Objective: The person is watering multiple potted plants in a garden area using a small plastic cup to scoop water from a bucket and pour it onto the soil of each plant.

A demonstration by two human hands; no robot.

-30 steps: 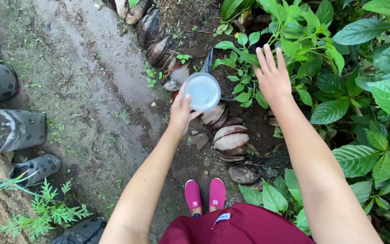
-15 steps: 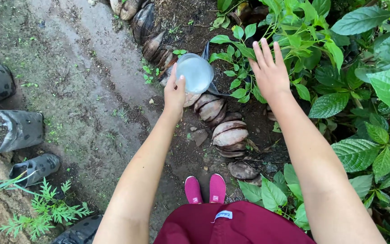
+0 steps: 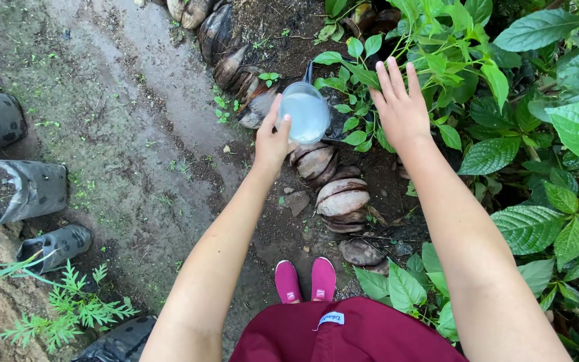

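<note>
The muddy path takes up the whole left side, with black grow bags lined along its left edge. On the right edge there's a thick bed of leafy green plants (big glossy leaves, pretty dense). A curved row of coconut husks borders the path where it meets the plants. The right hand is spread open and flat, fingers together-ish, resting on the foliage, holding nothing. The left hand is wrapped around a clear plastic cup of cloudy white liquid, held above the husks near the plant bed's edge. Pink shoes sit at the bottom.
</note>
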